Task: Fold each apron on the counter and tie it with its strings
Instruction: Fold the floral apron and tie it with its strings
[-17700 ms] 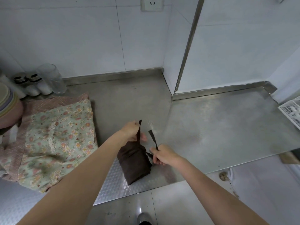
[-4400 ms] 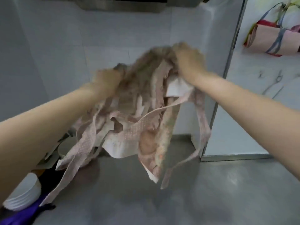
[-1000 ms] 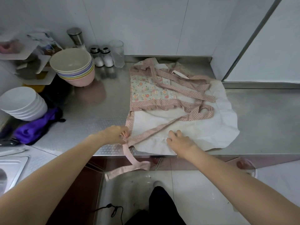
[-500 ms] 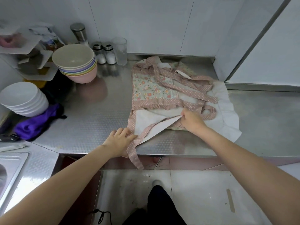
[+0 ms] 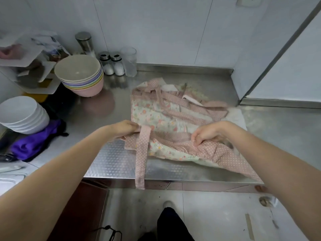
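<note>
A floral apron [image 5: 156,119] with pink dotted trim and a white lining lies on the steel counter [image 5: 112,159], its lower part folded up over the bib. My left hand [image 5: 125,129] holds the folded edge at the apron's left side. My right hand [image 5: 208,133] pinches the pink dotted ruffle of the folded edge near the middle. One pink dotted string [image 5: 141,157] runs from beside my left hand down over the counter's front edge. More strings lie crossed on top of the apron at the back.
A stack of coloured bowls [image 5: 79,75], two shakers [image 5: 112,64], a glass [image 5: 129,61] and a steel canister [image 5: 84,42] stand at the back left. White plates [image 5: 22,113] and a purple cloth [image 5: 34,143] sit at the left. A white wall corner [image 5: 260,66] juts in at the right.
The apron's lower white part has been folded up over the middle. My right hand moved right along the fold and my left hand moved up to the apron's left edge.
</note>
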The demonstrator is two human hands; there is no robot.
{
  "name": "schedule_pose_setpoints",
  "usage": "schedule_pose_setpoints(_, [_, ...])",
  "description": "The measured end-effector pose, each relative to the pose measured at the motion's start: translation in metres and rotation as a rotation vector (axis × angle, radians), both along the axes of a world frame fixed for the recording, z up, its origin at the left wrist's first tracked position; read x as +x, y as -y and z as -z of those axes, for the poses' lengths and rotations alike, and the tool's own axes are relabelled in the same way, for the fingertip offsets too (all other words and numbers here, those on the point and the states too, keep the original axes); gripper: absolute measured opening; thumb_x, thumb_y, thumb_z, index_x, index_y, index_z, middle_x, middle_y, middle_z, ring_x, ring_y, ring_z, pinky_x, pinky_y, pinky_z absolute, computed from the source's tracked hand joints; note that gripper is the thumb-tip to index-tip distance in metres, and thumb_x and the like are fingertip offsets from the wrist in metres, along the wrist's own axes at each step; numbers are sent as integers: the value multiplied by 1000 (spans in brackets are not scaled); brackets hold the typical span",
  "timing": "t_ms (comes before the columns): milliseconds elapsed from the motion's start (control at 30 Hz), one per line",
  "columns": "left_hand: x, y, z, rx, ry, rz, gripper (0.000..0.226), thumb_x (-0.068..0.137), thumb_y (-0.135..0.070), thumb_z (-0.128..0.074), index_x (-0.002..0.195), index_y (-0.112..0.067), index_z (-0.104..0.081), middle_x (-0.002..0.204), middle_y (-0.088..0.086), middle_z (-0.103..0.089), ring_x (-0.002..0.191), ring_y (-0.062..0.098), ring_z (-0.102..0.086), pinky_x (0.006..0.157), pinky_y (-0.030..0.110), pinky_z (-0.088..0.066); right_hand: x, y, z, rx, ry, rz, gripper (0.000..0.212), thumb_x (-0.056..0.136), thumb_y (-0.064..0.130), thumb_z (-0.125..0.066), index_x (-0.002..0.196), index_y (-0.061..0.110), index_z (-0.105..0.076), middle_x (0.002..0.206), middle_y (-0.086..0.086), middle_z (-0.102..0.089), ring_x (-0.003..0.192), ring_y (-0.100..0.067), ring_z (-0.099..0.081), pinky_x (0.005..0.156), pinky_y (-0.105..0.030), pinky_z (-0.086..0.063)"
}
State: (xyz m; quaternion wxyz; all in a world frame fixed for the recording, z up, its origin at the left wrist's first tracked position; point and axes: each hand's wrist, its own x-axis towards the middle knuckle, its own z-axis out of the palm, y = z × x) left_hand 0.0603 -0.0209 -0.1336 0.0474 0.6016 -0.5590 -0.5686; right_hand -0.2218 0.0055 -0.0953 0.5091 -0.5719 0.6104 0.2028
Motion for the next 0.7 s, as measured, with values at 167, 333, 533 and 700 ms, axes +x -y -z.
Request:
schedule_pose_setpoints(167, [2,12,19,51,-243,-670,45,97,-45,-38,100,-5,-60,90,11,-62,72,24,-57,70,32,-48,14,41,24,-564,-261,-9,24,95,10,-44,110,0,-60,111,-15,-61,102,-28,-58,70,-28,-39])
schedule_pose_setpoints(333, [12,-2,41,57,-15,-395,25,89,-35,-59,96,-10,-61,85,5,-63,75,20,-60,75,30,-49,37,37,54,-650,-464,-154,36,91,1,-38,127,6,-38,112,-14,-61,102,-31,-59,82,-37,-40])
schedule_pose_setpoints(533, [12,1,49,24,361,-180,43,100,-36,-36,109,-1,-60,93,17,-59,78,26,-57,62,28,-47,44,45,70,-700,-527,-283,49,89,-4,-38,137,4,-30,115,-12,-63,103,-31,-59,96,-41,-36])
schedule_pose_setpoints(700, [2,16,37,-353,697,72,46,85,-27,-60,125,-11,-44,115,13,-53,111,33,-53,86,40,-47,50,40,71,-817,-622,-457,65,77,16,-70,133,5,-40,128,-11,-50,123,-29,-40,100,-39,-30])
